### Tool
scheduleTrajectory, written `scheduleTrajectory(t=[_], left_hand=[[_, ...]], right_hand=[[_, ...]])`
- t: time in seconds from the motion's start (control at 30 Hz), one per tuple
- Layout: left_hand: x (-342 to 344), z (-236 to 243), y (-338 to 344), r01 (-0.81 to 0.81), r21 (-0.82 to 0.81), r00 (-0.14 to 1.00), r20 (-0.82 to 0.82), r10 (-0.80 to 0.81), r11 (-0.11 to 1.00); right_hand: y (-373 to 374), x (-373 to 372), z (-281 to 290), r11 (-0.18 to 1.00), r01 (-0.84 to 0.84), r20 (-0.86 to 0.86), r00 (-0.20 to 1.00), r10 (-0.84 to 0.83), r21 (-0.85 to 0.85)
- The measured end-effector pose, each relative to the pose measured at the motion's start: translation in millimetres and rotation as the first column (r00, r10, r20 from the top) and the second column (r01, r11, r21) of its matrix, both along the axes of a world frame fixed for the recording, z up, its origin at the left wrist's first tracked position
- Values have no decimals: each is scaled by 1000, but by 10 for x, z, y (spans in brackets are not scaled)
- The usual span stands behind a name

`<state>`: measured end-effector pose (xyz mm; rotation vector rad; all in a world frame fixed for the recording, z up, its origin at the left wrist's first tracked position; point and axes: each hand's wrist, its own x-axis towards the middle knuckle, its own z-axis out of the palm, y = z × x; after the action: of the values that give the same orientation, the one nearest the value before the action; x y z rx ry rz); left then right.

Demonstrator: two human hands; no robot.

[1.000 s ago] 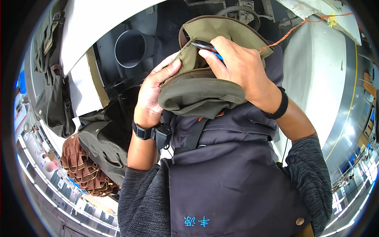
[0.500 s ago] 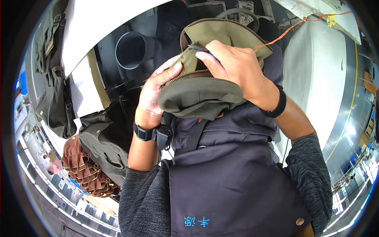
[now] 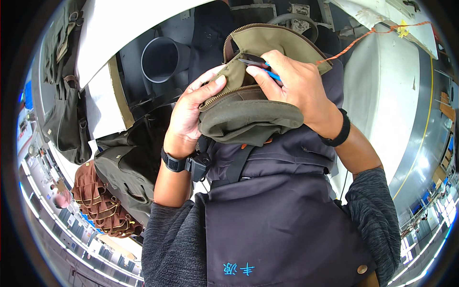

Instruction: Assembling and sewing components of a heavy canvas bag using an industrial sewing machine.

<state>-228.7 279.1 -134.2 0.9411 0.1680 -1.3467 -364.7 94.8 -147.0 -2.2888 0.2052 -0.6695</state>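
An olive-green fabric pouch (image 3: 248, 117) with an open brass zipper (image 3: 229, 95) sits above my lap, its lighter lining turned up. My left hand (image 3: 196, 103) pinches the lining edge at the pouch's left side, thumb on top. In my right hand (image 3: 296, 86) is a pair of thread snips (image 3: 252, 62) with dark blades and blue handles. The blades point left, over the lining close to my left thumb. My palm hides most of the handles. An orange twisted cord (image 3: 354, 45) runs from behind my right hand to the upper right.
Dark green bags (image 3: 129, 167) and a brown bundle with yellowish edging (image 3: 105, 203) lie at the left. More green bags (image 3: 67, 119) hang beyond them. A round grey tube opening (image 3: 160, 60) is beside a white work surface (image 3: 119, 19). Another white surface (image 3: 377, 100) stands right.
The pouch and both hands have shifted slightly right. The right hand has drawn back a little from the left thumb, and more of the snips' blades and blue handles shows.
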Motion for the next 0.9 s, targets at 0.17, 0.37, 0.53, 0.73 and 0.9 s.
scheduleTrajectory(t=[0.17,0.37,0.53,0.73,0.9], left_hand=[[-9,16,-1,-6,18,1000,14,6,1000],[-2,22,-13,7,22,1000,20,-8,1000],[2,5,-9,2,14,1000,-2,-2,1000],[8,-25,-8,0,-1,1000,-18,0,1000],[1,-15,-7,7,-1,1000,-4,-7,1000]], right_hand=[[15,11,-9,1000,30,-22,999,-30,4],[28,17,-8,999,32,-35,999,-31,32],[26,17,-9,999,38,-34,999,-37,26],[12,-3,-17,999,27,-28,999,-25,46],[20,18,-14,998,44,-33,999,-43,35]])
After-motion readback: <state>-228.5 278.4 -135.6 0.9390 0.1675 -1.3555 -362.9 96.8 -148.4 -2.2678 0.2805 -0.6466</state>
